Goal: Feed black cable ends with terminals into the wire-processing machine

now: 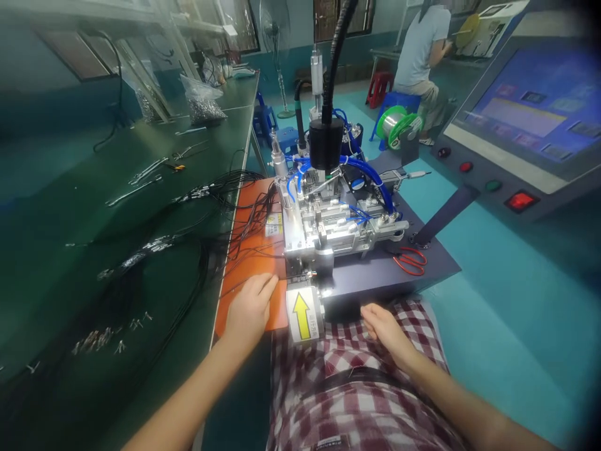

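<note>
My left hand (251, 307) is over the orange mat (277, 307), thumb and fingers pinched on a thin black cable (292, 276) that runs to the front of the metal machine (323, 232). The cable's far end sits by the small fixture at the machine's corner. Just right of a plate with a yellow arrow (303, 316), my right hand (382, 326) hovers above my lap with its fingers curled together. Whatever its fingertips may hold is too small to make out. More black cables (253, 216) lie across the mat's far part.
Cable bundles (154, 244), loose metal terminals (96, 338) and a bag of small parts (201, 103) lie on the green table (173, 351) at left. Red-handled pliers (410, 260) rest on the machine base. A control screen (530, 100) juts in at right. Another person (422, 50) sits behind.
</note>
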